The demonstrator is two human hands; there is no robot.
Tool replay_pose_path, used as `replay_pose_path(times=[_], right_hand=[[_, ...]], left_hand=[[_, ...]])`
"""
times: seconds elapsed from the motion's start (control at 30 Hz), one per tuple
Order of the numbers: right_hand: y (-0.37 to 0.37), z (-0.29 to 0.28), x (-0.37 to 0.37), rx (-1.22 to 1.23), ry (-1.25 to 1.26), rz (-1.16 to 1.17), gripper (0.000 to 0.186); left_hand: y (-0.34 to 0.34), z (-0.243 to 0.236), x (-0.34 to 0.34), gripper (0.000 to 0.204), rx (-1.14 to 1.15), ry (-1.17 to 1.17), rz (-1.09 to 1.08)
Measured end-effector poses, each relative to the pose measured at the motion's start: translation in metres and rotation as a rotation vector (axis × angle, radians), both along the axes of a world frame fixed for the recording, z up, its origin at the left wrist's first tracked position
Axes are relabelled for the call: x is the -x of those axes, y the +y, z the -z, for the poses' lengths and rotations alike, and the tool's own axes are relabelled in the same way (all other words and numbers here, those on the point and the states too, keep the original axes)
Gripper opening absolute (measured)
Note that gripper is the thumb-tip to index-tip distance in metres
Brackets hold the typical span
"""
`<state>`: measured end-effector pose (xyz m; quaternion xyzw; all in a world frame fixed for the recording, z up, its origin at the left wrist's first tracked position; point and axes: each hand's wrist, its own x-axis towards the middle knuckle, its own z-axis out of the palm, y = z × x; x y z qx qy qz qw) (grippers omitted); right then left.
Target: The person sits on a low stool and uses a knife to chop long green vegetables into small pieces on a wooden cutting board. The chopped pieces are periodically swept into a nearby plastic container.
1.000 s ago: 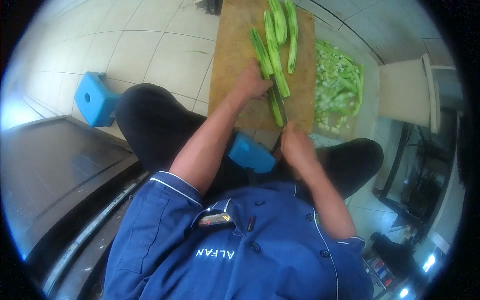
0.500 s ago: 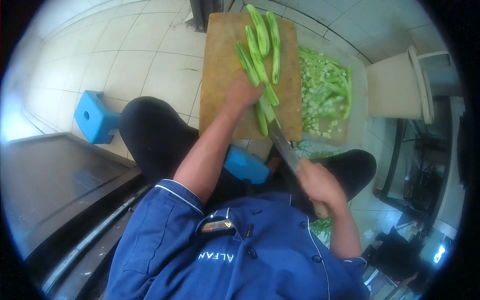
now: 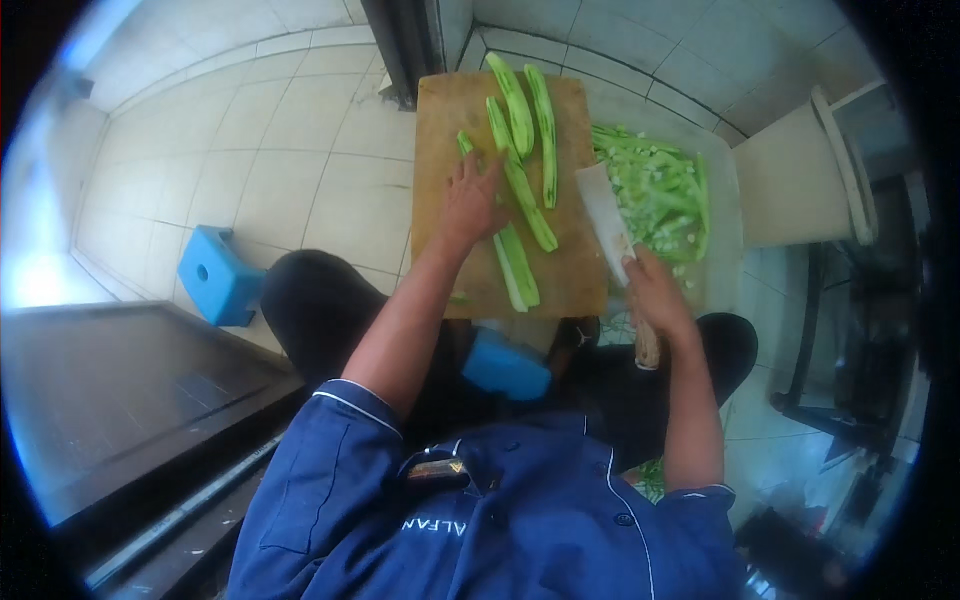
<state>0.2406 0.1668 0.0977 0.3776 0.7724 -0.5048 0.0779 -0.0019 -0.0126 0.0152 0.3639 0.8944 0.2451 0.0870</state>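
My left hand (image 3: 472,205) lies over the leftmost of several long, peeled green vegetable strips (image 3: 517,268), its fingers spread apart. Parts of that strip show beyond the fingertips and below the palm. Beside it on the wooden cutting board (image 3: 440,270) are more long green strips (image 3: 547,135) with darker streaks, lying lengthwise. In my right hand (image 3: 657,293) is a broad-bladed knife (image 3: 603,207), fingers wrapped at its handle. The blade points away from me along the board's right edge, apart from the strips.
Right of the board, a shallow translucent tray (image 3: 722,215) holds a heap of chopped green pieces (image 3: 655,195). A pale bin-like container (image 3: 795,185) stands beyond it. Blue plastic stools are at left (image 3: 215,275) and between my legs (image 3: 507,365). A dark post (image 3: 400,45) rises behind the board.
The knife has come away from the left strip and swung to the board's right edge. My left hand has spread its fingers. The board appears lower in the view.
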Motion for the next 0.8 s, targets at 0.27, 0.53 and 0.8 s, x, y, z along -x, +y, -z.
replay_pose_path(times=[0.27,0.53,0.8], right_hand=[[0.030,-0.028,0.007,0.081,0.246,0.359,0.050],[0.045,-0.030,0.004,0.106,0.238,0.439,0.045],[0.051,-0.031,0.008,0.147,0.272,0.379,0.034]], left_hand=[[0.064,-0.007,0.061,0.104,0.373,0.351,0.654],[0.138,-0.004,0.113,0.090,0.387,0.496,0.797],[0.210,0.015,0.091,0.090,0.366,0.282,0.028]])
